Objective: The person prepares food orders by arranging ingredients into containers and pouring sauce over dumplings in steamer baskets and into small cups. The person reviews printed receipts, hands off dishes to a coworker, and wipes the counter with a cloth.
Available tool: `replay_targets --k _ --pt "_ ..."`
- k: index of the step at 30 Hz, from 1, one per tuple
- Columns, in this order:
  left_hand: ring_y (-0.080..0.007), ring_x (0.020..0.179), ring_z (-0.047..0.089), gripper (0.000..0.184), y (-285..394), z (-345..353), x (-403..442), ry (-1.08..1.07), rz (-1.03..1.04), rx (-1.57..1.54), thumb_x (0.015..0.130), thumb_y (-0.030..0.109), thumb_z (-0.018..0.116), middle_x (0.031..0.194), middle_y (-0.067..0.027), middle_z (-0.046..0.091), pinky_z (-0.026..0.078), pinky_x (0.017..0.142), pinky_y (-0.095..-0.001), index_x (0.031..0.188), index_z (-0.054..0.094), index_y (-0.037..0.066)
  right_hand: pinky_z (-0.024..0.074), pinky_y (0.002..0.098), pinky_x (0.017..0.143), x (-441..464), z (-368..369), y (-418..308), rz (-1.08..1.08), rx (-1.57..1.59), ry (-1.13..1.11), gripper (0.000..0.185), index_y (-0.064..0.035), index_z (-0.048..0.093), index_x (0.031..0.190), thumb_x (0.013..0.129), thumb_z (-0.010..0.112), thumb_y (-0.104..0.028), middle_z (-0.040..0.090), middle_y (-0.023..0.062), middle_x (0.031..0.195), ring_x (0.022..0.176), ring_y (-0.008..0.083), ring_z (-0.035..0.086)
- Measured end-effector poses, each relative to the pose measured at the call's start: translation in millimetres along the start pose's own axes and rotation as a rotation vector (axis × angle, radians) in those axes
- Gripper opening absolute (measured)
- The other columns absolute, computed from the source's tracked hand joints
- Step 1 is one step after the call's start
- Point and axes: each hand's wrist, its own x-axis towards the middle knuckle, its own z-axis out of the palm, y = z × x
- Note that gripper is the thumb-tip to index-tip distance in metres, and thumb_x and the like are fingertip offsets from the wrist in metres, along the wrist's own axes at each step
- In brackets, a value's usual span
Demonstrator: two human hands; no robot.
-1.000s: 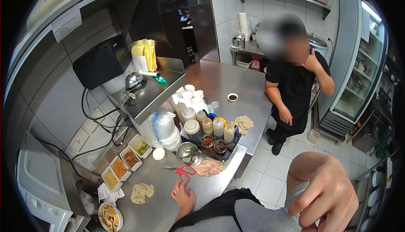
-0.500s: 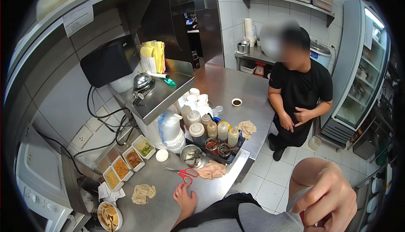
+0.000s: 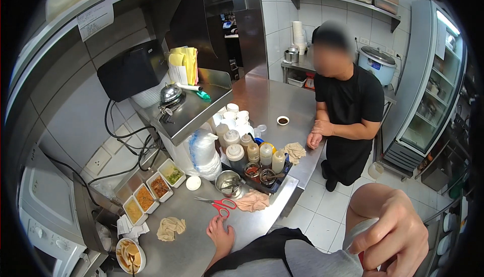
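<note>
My left hand lies on the steel counter with its fingers loosely stretched out. Its fingertips are at the red handles of a pair of scissors, whose blades point left. Close to the camera, at the lower right, my right hand is raised with its fingers curled in. A pale grey edge shows beside those fingers; what they hold, if anything, is hidden. Near the scissors lie a pinkish cloth and a metal pot with utensils in it. A beige cloth lies to the left.
White containers of toppings line the wall side. Squeeze bottles and sauce jars stand in a dark caddy. A bowl with a spoon is at lower left. Across the counter corner stands a person in black, near a small sauce dish.
The person in black has leaned towards the counter, and their hands have come together at its edge. My hands have stayed almost in place.
</note>
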Motion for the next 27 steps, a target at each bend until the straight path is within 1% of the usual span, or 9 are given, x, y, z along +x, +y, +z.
replay_targets --k 6,9,12,15,16,18,20,22,27 --pt "-0.0268 0.119 0.04 0.04 -0.2 0.2 0.3 0.007 -0.019 -0.002 0.068 0.013 0.06 0.12 -0.0082 0.048 0.022 0.099 -0.0458 0.107 0.055 0.011 0.0507 0.0313 0.058 -0.7 -9.0 10.1 -0.016 0.084 -0.074 0.026 -0.0049 0.042 0.053 0.061 0.054 0.017 0.039 0.002 0.059 0.05 0.014 0.05" --pt "-0.026 0.119 0.041 0.04 3.2 -0.2 2.1 0.018 -0.028 -0.001 0.066 0.011 0.06 0.12 -0.0072 0.049 0.022 0.1 -0.0443 0.106 0.055 0.011 0.0488 0.0301 0.053 0.8 -4.1 33.1 -0.215 0.066 0.021 0.027 -0.0066 0.042 0.053 0.064 0.054 0.015 0.04 0.0013 0.058 0.048 0.0119 0.049" --pt "-0.0259 0.119 0.041 0.038 5.9 -1.9 3.1 0.009 -0.042 -0.003 0.067 0.012 0.06 0.119 -0.0074 0.049 0.022 0.1 -0.0444 0.106 0.056 0.011 0.0394 0.0279 0.054 3.7 3.6 38.7 -0.077 0.042 0.131 0.001 -0.008 0.065 0.071 0.07 0.064 -0.007 0.05 0.0018 0.065 0.044 0.0099 0.035" --pt "-0.0261 0.119 0.04 0.036 4.0 -1.7 3.1 0.015 -0.047 0.009 0.069 0.014 0.059 0.118 -0.0074 0.049 0.023 0.099 -0.0447 0.105 0.056 0.012 0.0413 0.0256 0.057 -4.1 -8.6 49.0 -0.003 0.125 0.045 0.009 -0.0075 0.065 0.078 0.07 0.064 -0.01 0.055 0.0025 0.069 0.049 0.0107 0.041" --pt "-0.026 0.118 0.041 0.035 3.2 0.1 3.5 0.015 -0.055 0.017 0.069 0.014 0.059 0.118 -0.0074 0.049 0.023 0.099 -0.0446 0.104 0.056 0.012 0.0447 0.0276 0.047 -12.1 1.7 59.1 -0.079 0.038 0.257 0.027 -0.0073 0.045 0.053 0.073 0.057 0.006 0.043 0.0008 0.056 0.045 0.0097 0.047" --pt "-0.0258 0.118 0.041 0.035 2.9 2.4 5.4 0.024 -0.066 0.024 0.069 0.014 0.059 0.117 -0.0072 0.049 0.023 0.099 -0.0444 0.104 0.056 0.013 0.0467 0.0356 0.052 -31.2 -22.6 79.3 0.083 0.179 0.174 0.017 0.0013 0.056 0.059 0.076 0.052 0.001 0.052 0.0114 0.057 0.047 0.0212 0.048" --pt "-0.0254 0.118 0.041 0.034 6.5 1.3 6.6 0.032 -0.073 0.02 0.069 0.014 0.059 0.117 -0.0072 0.05 0.023 0.099 -0.0443 0.103 0.056 0.013 0.0436 0.0267 0.05 -92.8 -17.3 114.5 0.52 -0.283 0.581 0.007 0.0006 0.062 0.073 0.077 0.057 -0.004 0.055 0.0056 0.061 0.049 0.0135 0.049" --pt "-0.0246 0.117 0.042 0.034 6.6 3.9 8.6 0.038 -0.092 0.013 0.068 0.013 0.059 0.117 -0.0062 0.05 0.023 0.099 -0.0439 0.102 0.057 0.014 0.0418 0.0207 0.053 -103.0 -40.1 168.1 0.939 0.043 0.539 0.015 0.0015 0.056 0.096 0.088 0.057 -0.011 0.058 0.0047 0.072 0.058 0.0079 0.053" --pt "-0.0236 0.116 0.043 0.033 11.7 4.0 11.6 0.016 -0.141 0.043 0.067 0.012 0.06 0.117 -0.0049 0.051 0.023 0.098 -0.043 0.1 0.058 0.014 0.0522 0.0277 0.061 -280.6 -4.1 310.7 1.413 -0.123 0.269 0.009 0.0 0.052 0.092 0.083 0.055 0.0 0.062 0.0048 0.075 0.067 0.0156 0.066"
